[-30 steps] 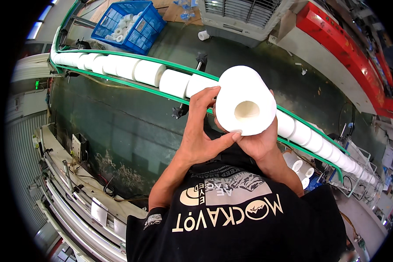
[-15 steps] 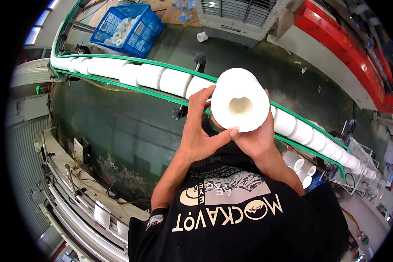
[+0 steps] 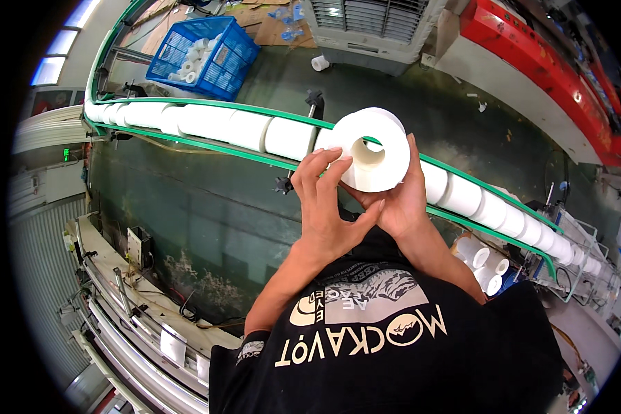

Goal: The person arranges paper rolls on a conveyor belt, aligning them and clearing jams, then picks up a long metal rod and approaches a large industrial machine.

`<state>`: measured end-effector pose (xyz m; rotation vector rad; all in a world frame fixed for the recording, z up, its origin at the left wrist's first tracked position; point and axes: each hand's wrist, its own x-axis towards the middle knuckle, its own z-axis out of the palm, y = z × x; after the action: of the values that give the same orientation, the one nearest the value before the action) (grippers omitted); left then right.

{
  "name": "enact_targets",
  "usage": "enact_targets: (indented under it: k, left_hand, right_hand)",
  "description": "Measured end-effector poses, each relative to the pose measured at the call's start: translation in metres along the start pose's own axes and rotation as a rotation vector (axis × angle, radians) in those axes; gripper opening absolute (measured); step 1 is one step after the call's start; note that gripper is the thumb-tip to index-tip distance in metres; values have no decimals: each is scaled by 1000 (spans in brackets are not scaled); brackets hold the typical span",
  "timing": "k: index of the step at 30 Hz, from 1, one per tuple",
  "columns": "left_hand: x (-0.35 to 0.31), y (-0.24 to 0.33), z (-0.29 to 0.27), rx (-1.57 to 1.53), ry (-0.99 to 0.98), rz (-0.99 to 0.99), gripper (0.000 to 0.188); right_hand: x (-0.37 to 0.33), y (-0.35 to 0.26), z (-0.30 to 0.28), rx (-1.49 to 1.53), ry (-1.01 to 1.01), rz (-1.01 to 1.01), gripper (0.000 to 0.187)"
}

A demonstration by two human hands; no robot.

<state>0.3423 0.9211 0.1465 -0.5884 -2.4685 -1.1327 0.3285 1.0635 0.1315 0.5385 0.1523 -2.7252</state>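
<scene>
A white paper roll [image 3: 390, 172] is held up over the conveyor, its round end toward me. Through its hollow core a bit of green rail shows. My right hand [image 3: 405, 203] grips the roll from below and from the right, its fingers partly hidden behind it. At the roll's left side is my left hand [image 3: 328, 207], fingers bent and apart, fingertips at the end face beside the core. Its thumb points toward my right palm, below the roll. Behind both hands, a row of white paper rolls [image 3: 290, 138] lies end to end on the conveyor.
Green guide rails [image 3: 255, 160] edge the conveyor, with black clamp knobs [image 3: 314, 98]. Beyond it stand a blue crate [image 3: 238, 58] of small rolls, a grey louvred unit [image 3: 366, 31] and a red-topped machine [image 3: 531, 62]. One loose roll [image 3: 320, 63] lies on the floor.
The held roll has tilted so that its core now shows through. My left fingers have shifted from its side onto the end face, and the thumb has come off its lower edge.
</scene>
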Motion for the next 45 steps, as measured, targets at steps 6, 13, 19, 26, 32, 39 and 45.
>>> enact_targets:
  k: [6,13,19,26,32,39,45]
  left_hand:
    - [-3,2,-1,52,-45,-48,79]
    - [-4,9,5,5,-62,-81,85]
    - [-13,-15,15,-1030,-99,-903,57]
    - [-5,-36,27,-1950,-65,-817,57]
    - [-12,-43,31,-2048,-71,-799,53]
    - [-9,-41,26,-2071,-109,-724,54]
    - [-11,-43,28,-1998,-30,-779,61]
  right_hand:
    - [5,2,-8,6,70,-4,70]
    - [7,5,-9,-166,168,-171,68]
    - [12,-3,-27,-885,-140,-848,108]
    - [5,-8,-30,-1421,-321,-1141,130]
    - [2,-7,-25,-1543,-357,-1295,125]
    - [2,-4,-23,-1535,-353,-1265,121]
    - [5,-1,-26,-1530,-344,-1238,119]
